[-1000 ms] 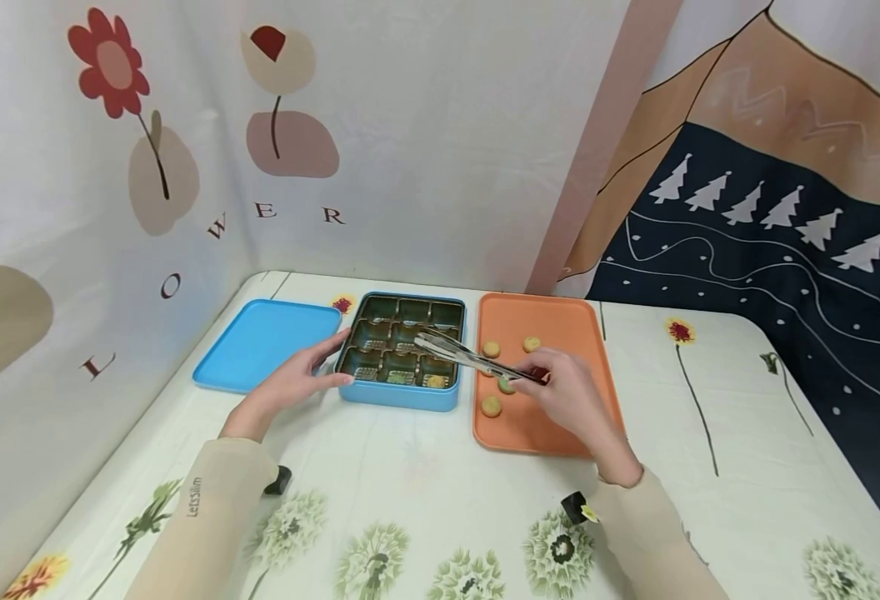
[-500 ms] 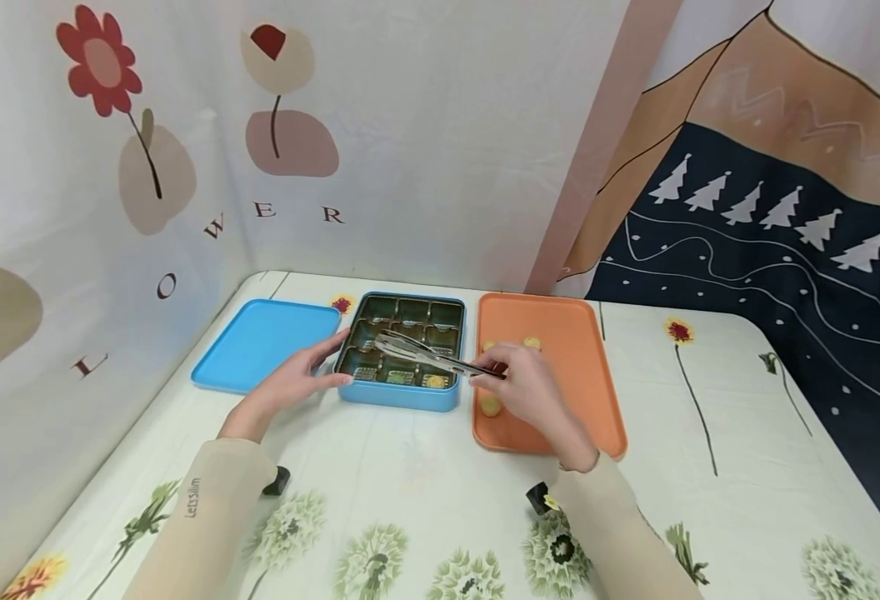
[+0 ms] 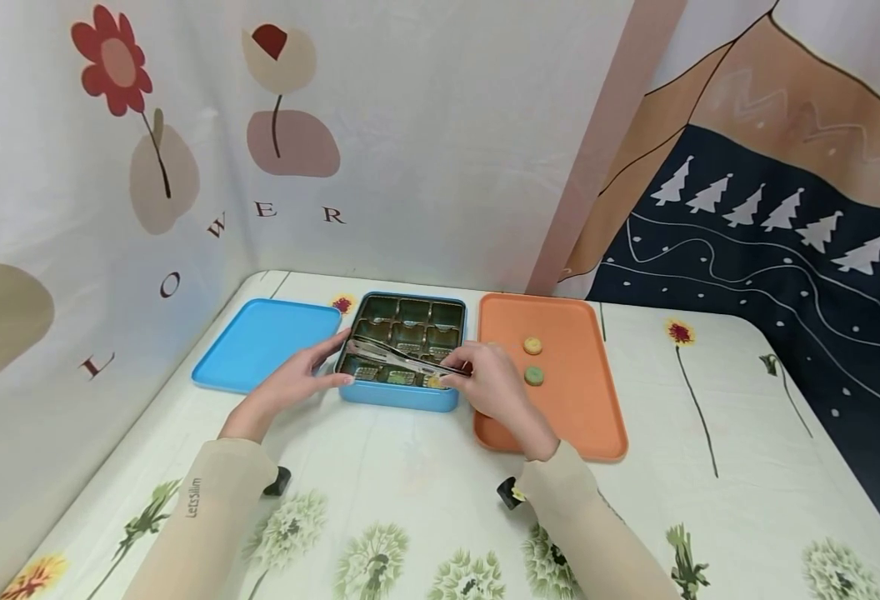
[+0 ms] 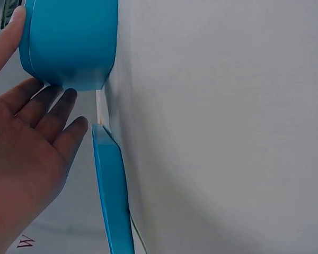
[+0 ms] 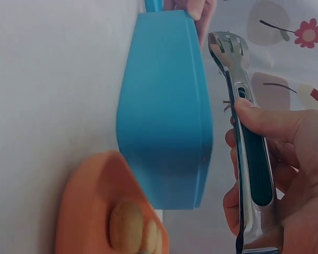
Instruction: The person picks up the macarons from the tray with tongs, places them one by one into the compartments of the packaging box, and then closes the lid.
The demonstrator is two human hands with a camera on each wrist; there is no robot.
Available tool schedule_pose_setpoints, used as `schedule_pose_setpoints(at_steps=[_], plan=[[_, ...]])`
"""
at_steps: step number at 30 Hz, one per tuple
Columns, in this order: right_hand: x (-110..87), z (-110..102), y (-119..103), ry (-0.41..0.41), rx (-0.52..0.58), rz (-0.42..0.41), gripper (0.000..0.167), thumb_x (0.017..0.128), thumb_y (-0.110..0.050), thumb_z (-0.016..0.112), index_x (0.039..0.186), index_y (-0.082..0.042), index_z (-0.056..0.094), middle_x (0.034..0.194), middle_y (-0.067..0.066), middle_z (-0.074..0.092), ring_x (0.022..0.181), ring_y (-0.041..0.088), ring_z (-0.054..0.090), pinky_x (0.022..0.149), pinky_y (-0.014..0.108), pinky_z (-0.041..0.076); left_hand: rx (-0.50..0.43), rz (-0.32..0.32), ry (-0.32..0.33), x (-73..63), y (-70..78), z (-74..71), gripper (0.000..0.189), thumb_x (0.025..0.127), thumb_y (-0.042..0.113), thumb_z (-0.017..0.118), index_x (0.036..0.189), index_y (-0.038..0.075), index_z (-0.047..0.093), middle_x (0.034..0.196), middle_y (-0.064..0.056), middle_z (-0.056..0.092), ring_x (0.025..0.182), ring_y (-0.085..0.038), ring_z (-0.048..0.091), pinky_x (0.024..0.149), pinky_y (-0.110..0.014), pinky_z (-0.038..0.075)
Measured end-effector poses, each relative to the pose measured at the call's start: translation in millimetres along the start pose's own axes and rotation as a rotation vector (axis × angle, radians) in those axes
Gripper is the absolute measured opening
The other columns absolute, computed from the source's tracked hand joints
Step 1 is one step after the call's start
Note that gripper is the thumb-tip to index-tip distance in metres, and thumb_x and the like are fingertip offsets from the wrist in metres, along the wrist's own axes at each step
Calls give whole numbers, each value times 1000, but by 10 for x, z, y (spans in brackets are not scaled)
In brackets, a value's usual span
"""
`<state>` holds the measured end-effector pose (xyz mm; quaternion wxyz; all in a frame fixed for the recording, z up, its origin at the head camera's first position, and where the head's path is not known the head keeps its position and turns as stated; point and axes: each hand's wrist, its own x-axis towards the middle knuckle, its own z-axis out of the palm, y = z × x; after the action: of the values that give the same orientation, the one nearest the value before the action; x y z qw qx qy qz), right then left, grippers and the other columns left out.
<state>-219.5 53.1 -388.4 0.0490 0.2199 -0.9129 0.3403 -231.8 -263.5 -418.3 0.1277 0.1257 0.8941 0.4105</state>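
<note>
My right hand (image 3: pixel 488 383) grips a pair of metal tongs (image 3: pixel 398 358) with dark handle inlays, thumb along one arm in the right wrist view. The tong tips lie over the left part of a blue box (image 3: pixel 398 397). Inside the box is a dark divided insert (image 3: pixel 413 310); a green cookie (image 3: pixel 399 377) and a yellow cookie (image 3: pixel 434 382) sit in its front row. At the box's left side my left hand (image 3: pixel 293 383) has thumb and fingers spread, thumb tip at the rim, fingertips against the wall (image 4: pixel 74 47) in the left wrist view.
An orange tray (image 3: pixel 575 417) stands to the right, bearing a yellow cookie (image 3: pixel 533 346) and a green cookie (image 3: pixel 533 376); my right hand hides others. A blue lid (image 3: pixel 263 342) lies left of the box. Curtains printed with flowers and trees rise behind the table.
My right hand has moved left with the tongs, from above the orange tray to the box's right edge. The tong tips have shifted to the box's left side. My left hand stays in place.
</note>
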Motion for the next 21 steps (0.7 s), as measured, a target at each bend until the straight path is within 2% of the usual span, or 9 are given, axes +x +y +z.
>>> schedule_pose_setpoints(at_steps=[6,21], plan=[[18,65,-12,-13,9,26,13,83,-16,81,96,-11,80,86,0,71,74,12,59,69,26,49,15,-2,0,-1,8,1,87,96,32,67,162,13,13,167,-22,11,151,-49,13,120,-66,17],[18,118,-14,-40,-16,65,16,84,-19,81,99,-13,79,91,0,70,78,13,59,66,25,49,10,-1,-3,-4,2,2,87,96,33,67,162,13,13,167,-21,11,152,-48,14,121,-65,17]])
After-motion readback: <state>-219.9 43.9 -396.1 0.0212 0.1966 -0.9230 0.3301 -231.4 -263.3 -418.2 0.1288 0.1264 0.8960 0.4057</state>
